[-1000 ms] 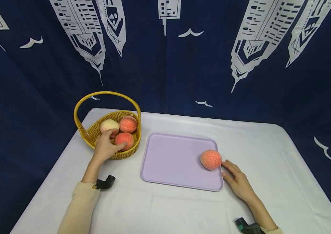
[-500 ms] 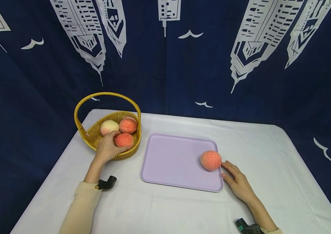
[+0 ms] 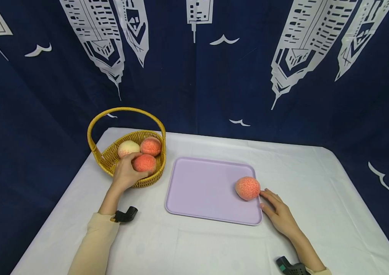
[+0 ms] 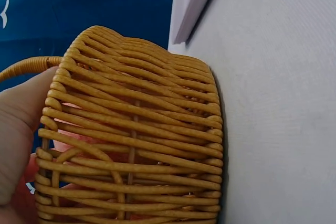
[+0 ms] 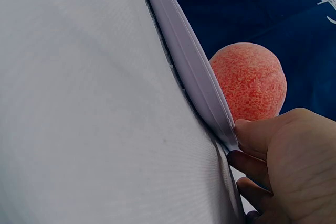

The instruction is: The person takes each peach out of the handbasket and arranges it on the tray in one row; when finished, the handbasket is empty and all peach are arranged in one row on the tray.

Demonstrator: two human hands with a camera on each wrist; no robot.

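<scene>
Inside the yellow wicker basket, my left hand grips a red-orange peach, its thumb on the near side and fingers on the far side. Two more peaches share the basket: a pale yellow peach and a reddish peach. In the left wrist view the basket's woven wall hides most of the held fruit. My right hand touches the right edge of the lilac tray with extended fingers. One speckled peach lies on the tray, just beside those fingertips.
The basket's tall arched handle rises over its opening. A white cloth covers the table, with a dark blue patterned curtain behind it. The tray's low raised rim shows in the right wrist view.
My left hand has closed round the near red-orange peach and raised it slightly, shifting it a little toward the left. The right hand and tray have stayed put.
</scene>
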